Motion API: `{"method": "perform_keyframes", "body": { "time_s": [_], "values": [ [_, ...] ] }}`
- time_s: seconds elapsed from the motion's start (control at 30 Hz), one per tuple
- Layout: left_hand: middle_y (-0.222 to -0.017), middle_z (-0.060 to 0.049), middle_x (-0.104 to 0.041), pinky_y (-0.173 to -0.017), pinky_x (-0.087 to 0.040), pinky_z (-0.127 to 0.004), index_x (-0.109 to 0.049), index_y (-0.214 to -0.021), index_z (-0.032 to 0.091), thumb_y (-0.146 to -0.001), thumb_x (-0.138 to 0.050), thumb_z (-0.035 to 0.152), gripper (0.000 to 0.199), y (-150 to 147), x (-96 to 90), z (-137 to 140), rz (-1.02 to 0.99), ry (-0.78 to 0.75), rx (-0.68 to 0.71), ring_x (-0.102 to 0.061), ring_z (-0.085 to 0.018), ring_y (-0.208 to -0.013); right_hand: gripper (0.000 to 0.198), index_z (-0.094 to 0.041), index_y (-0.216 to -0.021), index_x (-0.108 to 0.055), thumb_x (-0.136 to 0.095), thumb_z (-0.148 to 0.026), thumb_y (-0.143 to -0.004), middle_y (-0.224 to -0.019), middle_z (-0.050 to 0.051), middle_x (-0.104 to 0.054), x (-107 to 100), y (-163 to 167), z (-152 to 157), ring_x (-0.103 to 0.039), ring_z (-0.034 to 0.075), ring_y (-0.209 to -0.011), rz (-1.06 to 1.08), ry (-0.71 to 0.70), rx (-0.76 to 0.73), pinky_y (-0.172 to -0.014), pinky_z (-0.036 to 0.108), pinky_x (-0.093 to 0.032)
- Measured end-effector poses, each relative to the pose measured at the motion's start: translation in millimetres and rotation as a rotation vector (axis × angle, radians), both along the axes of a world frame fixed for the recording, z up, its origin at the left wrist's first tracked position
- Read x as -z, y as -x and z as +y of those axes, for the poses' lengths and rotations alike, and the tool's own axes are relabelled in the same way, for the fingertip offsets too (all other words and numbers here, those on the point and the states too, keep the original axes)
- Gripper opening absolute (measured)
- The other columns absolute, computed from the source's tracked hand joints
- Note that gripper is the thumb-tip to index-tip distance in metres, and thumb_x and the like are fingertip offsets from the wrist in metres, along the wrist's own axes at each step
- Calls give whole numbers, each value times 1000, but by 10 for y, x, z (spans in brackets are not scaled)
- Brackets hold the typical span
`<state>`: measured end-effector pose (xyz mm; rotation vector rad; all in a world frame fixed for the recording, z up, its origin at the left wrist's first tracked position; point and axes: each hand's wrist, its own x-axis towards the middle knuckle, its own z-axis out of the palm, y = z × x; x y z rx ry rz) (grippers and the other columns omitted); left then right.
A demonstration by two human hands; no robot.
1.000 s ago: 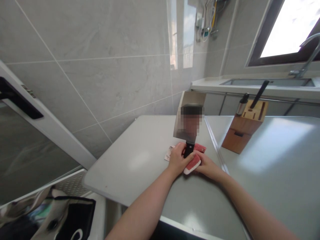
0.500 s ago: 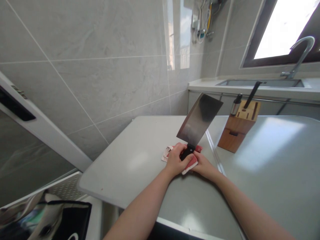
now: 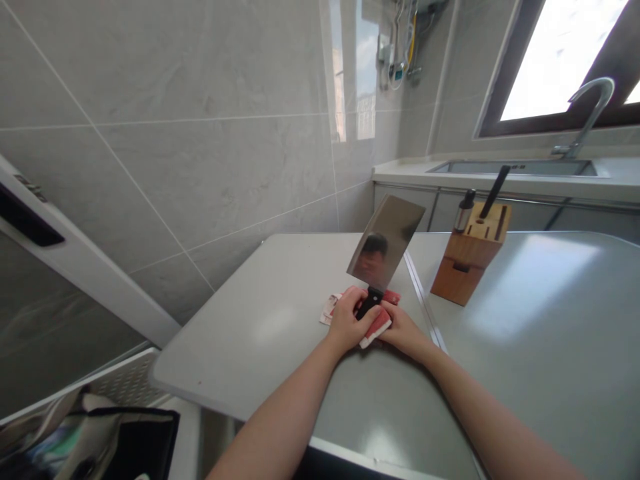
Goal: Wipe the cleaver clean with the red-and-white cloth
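Note:
A cleaver (image 3: pixel 387 243) with a broad shiny blade and a black handle tilts up and away from me over the table. Its handle lies in the grip of my left hand (image 3: pixel 347 317), thumb along the near side. A red and white cloth (image 3: pixel 376 329) is bunched under and around the handle, between both hands. My right hand (image 3: pixel 400 327) is closed on the cloth's right side, and its fingertips are hidden beneath the fabric. The blade mirrors a person's head.
A wooden knife block (image 3: pixel 465 257) with a black-handled knife (image 3: pixel 495 192) and another black-topped tool (image 3: pixel 465 211) stands right of the cleaver. Behind are a sink (image 3: pixel 510 168) and faucet (image 3: pixel 593 113). A tiled wall (image 3: pixel 225 153) borders the table (image 3: pixel 250 320). A bag (image 3: pixel 135 440) lies lower left.
The cleaver blade has turned and lowered slightly, so its face now reflects a head. Both hands keep their hold, and the whole view has shifted a little.

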<state>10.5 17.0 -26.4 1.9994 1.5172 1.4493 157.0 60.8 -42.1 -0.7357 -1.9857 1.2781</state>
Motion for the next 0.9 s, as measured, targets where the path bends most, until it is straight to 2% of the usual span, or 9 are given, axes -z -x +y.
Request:
{"method": "perform_keyframes", "body": {
  "time_s": [0.47, 0.63, 0.9],
  "values": [
    [-74, 1, -47, -65, -38, -27, -50, -77, 18, -83, -59, 37, 22, 14, 4, 11, 20, 10, -22, -45, -13, -68, 28, -16, -91, -60, -68, -25, -66, -83, 3, -66, 17, -1, -7, -60, 20, -76, -8, -17, 37, -73, 32, -49],
    [-76, 0, -50, -65, -40, -27, -53, -81, 18, -81, -60, 36, 19, 26, 18, 22, 33, -2, -21, -47, -13, -68, 24, -16, -87, -59, -67, -26, -67, -81, 3, -65, 16, -1, -4, -58, 19, -74, -29, -21, 45, -68, 30, -48],
    [-78, -2, -54, -69, -42, -29, -55, -80, 18, -85, -52, 29, 13, 57, 9, 14, 92, -32, -14, -50, -15, -72, 21, -17, -84, -57, -65, -26, -67, -77, 1, -63, 14, -8, 0, -55, 17, -70, -30, -11, 49, -66, 29, -46]
  ]
}}
